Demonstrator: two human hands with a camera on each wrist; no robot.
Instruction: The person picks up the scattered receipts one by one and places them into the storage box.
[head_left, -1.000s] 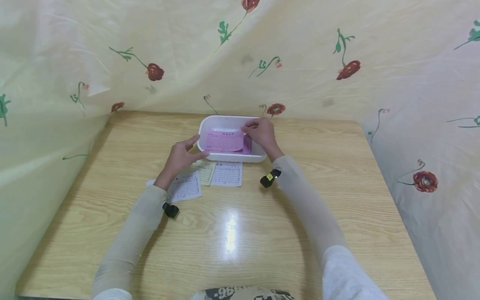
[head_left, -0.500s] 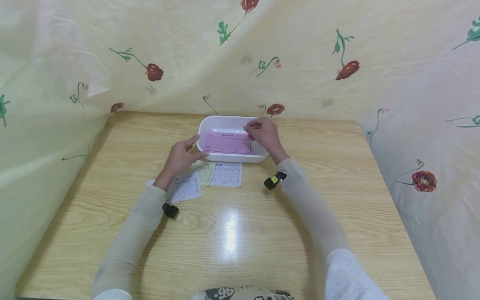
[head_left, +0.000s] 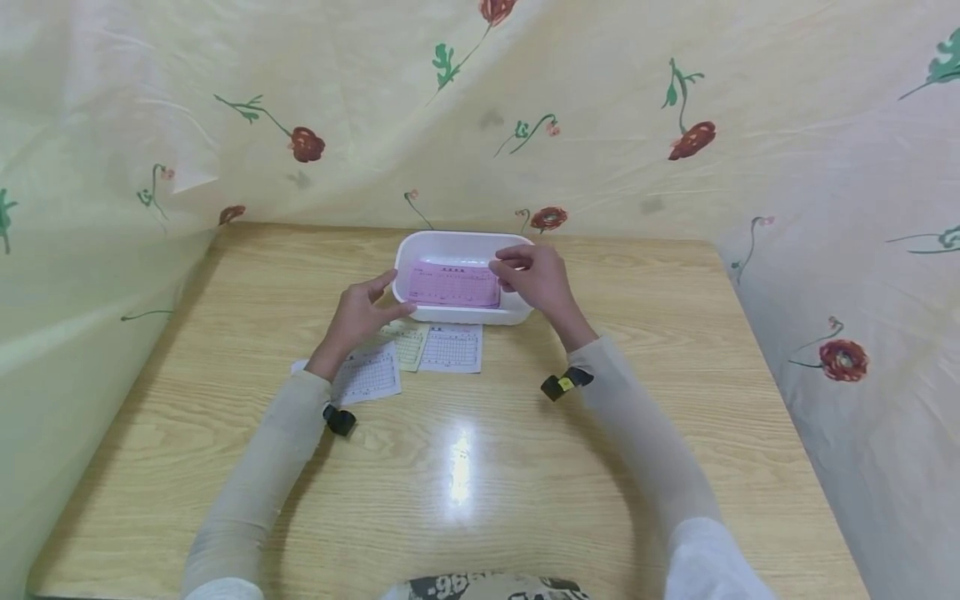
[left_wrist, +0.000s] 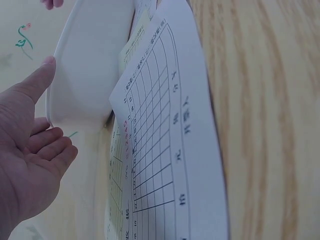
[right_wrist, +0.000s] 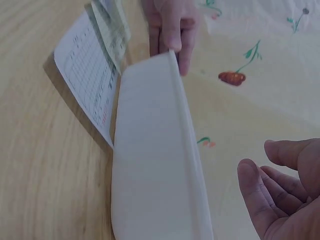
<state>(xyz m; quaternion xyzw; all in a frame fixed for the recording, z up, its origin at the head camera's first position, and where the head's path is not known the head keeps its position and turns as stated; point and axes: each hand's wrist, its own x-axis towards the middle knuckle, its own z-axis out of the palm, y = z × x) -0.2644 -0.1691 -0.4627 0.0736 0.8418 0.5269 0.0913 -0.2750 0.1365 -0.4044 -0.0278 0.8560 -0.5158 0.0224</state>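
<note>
A white plastic basin [head_left: 480,316] stands near the back of the table, with a pink printed slip [head_left: 453,286] lying flat inside. My left hand [head_left: 358,318] holds the basin's left end, thumb at the front rim and fingers at the side; in the left wrist view its thumb [left_wrist: 42,75] touches the rim. Over the basin's right end hovers my right hand [head_left: 542,279], fingers loosely bent. In the right wrist view a gap shows between its thumb and forefinger [right_wrist: 250,180], with nothing between them.
In front of the basin lie a white printed slip [head_left: 452,350], a yellowish slip [head_left: 410,347] and another white slip [head_left: 367,375] partly under the left wrist. A flowered curtain [head_left: 360,125] hangs behind and beside the wooden table [head_left: 465,450].
My right hand has let go of the pink slip, which now lies flat, and has drawn back to the right and towards me. The left hand stays at the basin.
</note>
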